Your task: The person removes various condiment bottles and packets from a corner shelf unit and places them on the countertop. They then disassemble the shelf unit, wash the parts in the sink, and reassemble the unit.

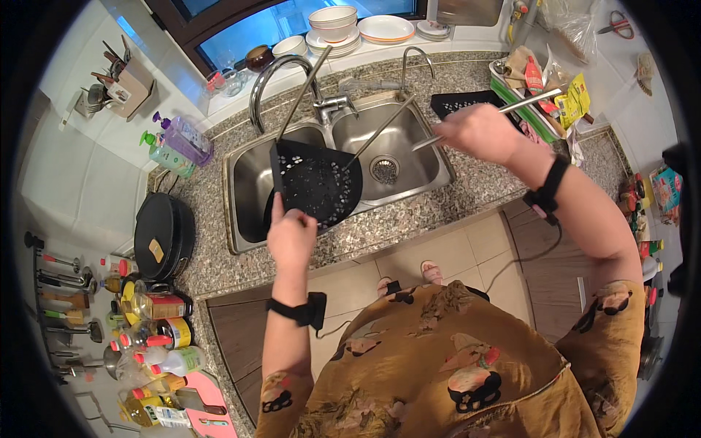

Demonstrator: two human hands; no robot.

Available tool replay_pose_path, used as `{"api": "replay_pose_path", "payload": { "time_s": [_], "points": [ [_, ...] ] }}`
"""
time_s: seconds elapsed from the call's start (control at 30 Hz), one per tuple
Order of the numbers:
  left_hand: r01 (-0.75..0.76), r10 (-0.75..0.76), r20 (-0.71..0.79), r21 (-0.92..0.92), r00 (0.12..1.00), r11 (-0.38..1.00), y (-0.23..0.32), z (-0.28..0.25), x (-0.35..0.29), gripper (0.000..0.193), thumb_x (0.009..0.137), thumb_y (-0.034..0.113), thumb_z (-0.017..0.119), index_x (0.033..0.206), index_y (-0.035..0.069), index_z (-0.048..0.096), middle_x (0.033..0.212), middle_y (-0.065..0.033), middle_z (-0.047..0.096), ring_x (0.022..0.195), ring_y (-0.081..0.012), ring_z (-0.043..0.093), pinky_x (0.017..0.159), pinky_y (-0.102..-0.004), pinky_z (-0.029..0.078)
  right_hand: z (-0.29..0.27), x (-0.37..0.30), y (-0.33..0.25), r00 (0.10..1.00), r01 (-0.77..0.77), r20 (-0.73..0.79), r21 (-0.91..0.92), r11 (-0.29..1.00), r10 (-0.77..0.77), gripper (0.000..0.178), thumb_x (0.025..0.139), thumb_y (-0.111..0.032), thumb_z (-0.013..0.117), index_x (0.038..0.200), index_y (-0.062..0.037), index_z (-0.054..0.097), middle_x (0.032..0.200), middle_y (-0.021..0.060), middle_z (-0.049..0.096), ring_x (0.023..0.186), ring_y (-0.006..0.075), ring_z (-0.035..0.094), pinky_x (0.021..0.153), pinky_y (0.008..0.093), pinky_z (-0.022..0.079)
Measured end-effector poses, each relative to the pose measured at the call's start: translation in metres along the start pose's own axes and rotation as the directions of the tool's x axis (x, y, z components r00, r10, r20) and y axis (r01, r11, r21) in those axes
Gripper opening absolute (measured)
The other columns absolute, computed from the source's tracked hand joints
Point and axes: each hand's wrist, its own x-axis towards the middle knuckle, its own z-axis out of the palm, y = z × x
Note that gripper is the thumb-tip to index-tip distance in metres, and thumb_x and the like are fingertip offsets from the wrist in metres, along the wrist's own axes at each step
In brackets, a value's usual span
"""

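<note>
My left hand grips the front edge of a black perforated corner shelf, its index finger stretched along the raised side. The shelf lies over the left basin of the double steel sink and looks wet. Two thin metal poles rise from it: one pole leans past the faucet, another pole slants over the right basin. My right hand, raised above the right counter, is closed around a loose silver rod. Behind that hand, a second black perforated shelf piece lies on the counter, partly hidden.
A curved faucet stands behind the sink, with bowls and plates on the sill. Soap bottles and a black round pan are at left, near crowded seasoning bottles. A green-edged basket of packets sits at right.
</note>
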Motion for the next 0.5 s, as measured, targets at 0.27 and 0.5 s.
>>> {"api": "replay_pose_path", "payload": {
  "time_s": [0.27,0.5],
  "points": [
    [-0.208,0.218,-0.102,0.098,0.971,0.973,0.021,-0.013,-0.025,0.014,0.078,0.009,0.073,0.091,0.009,0.076,0.141,-0.0160,0.057,0.109,-0.0330,0.067,0.081,-0.0388,0.059,0.024,0.058,-0.031,0.970,-0.129,-0.181,0.175,0.976,0.161,0.012,0.081,-0.013,0.064,0.092,-0.0099,0.064,0.111,0.0067,0.067,0.114,0.0252,0.061,0.091,0.0375,0.052],
    [-0.336,0.345,-0.016,0.187,0.939,0.923,0.028,-0.008,-0.044,0.026,0.081,0.012,0.075,0.107,0.011,0.075,0.151,-0.0124,0.047,0.127,-0.0396,0.056,0.080,-0.0399,0.061,0.060,0.139,-0.053,0.962,-0.206,0.165,-0.084,0.975,0.217,0.034,0.092,-0.020,0.056,0.123,-0.0069,0.065,0.122,0.0108,0.068,0.119,0.0319,0.061,0.106,0.0457,0.044]
  ]
}}
